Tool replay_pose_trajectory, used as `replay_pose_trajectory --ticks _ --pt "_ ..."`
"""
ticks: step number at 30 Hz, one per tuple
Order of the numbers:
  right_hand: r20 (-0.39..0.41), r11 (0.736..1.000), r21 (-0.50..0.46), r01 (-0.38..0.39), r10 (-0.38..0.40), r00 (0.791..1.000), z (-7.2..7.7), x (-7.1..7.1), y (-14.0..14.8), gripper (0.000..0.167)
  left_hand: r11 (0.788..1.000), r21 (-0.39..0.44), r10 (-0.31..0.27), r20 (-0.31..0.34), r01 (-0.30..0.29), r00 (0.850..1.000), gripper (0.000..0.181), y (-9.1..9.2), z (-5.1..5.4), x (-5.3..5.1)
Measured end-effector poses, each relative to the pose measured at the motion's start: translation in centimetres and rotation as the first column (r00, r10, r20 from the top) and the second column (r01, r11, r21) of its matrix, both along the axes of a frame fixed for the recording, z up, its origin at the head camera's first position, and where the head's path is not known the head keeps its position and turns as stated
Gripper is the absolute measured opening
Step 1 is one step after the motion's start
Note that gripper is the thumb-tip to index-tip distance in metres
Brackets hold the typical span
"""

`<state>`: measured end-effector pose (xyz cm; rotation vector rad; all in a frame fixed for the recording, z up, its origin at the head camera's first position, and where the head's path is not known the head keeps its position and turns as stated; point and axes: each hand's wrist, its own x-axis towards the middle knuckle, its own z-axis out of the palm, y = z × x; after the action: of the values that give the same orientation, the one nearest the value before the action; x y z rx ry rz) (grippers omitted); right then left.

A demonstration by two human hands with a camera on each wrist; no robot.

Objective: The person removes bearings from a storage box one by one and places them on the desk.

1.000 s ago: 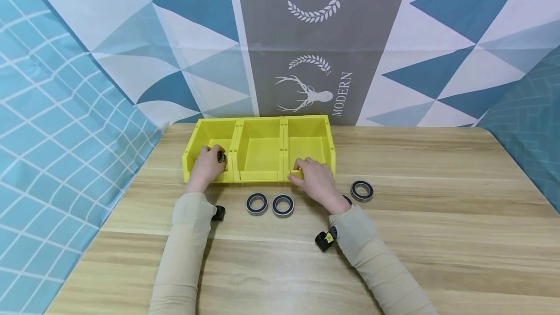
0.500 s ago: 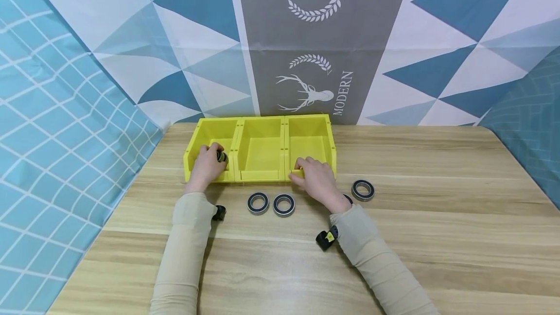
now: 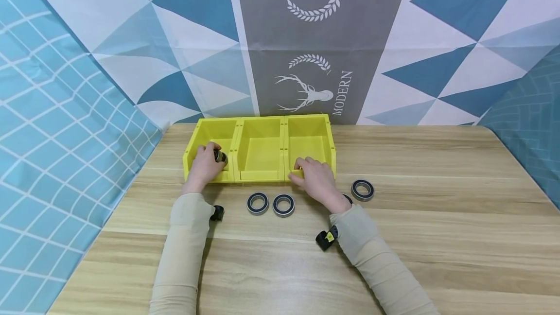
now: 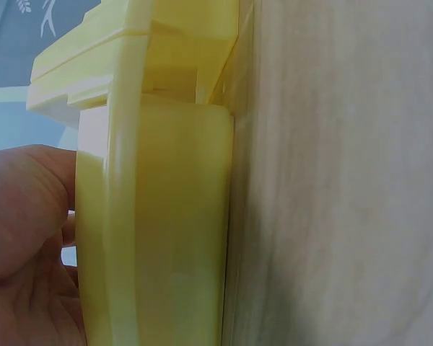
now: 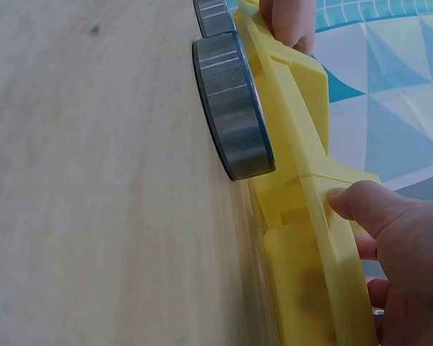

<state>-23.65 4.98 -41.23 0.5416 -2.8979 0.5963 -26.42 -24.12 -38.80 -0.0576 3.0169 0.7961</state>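
Note:
Three joined yellow bins [image 3: 260,175] stand in a row at the table's back edge. My left hand [image 3: 205,164] reaches into the left bin and pinches a dark-ringed bearing [image 3: 220,156], partly covered by the fingers. In the left wrist view the bin's front wall [image 4: 177,223] hides the fingertips. My right hand [image 3: 317,179] grips the front lip of the right bin; in the right wrist view its thumb [image 5: 353,202] presses the rim while the other fingers curl inside. Whatever lies under those fingers is mostly hidden.
Two bearings [image 3: 257,203] [image 3: 283,205] lie flat before the middle bin. Another bearing [image 3: 362,190] lies right of the right bin, and one more bearing [image 3: 347,199] is mostly covered by the right wrist. A patterned cloth backdrop [image 3: 306,62] rises behind the table.
My left hand has shifted slightly to the left inside the left bin, with the bearing still held. The right hand and the bearings on the table stay put.

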Motion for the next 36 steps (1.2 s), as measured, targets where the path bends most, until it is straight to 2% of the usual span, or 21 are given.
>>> replay_pose_trajectory --ticks 14,23,36 --pt "0.015 1.0 -0.012 -0.002 0.002 1.0 -0.02 -0.03 -0.03 0.028 1.0 0.019 0.021 0.003 -0.021 1.0 0.047 -0.35 0.14 0.03" --pt "0.022 1.0 -0.011 0.004 -0.003 1.0 -0.05 0.0 -0.02 0.028 1.0 0.027 0.012 0.003 -0.012 1.0 0.047 -0.53 0.49 0.18" --pt "0.012 1.0 -0.009 -0.001 0.001 1.0 -0.01 0.05 0.05 0.027 0.999 -0.046 0.006 -0.029 -0.007 1.0 0.044 -0.3 0.65 0.33"
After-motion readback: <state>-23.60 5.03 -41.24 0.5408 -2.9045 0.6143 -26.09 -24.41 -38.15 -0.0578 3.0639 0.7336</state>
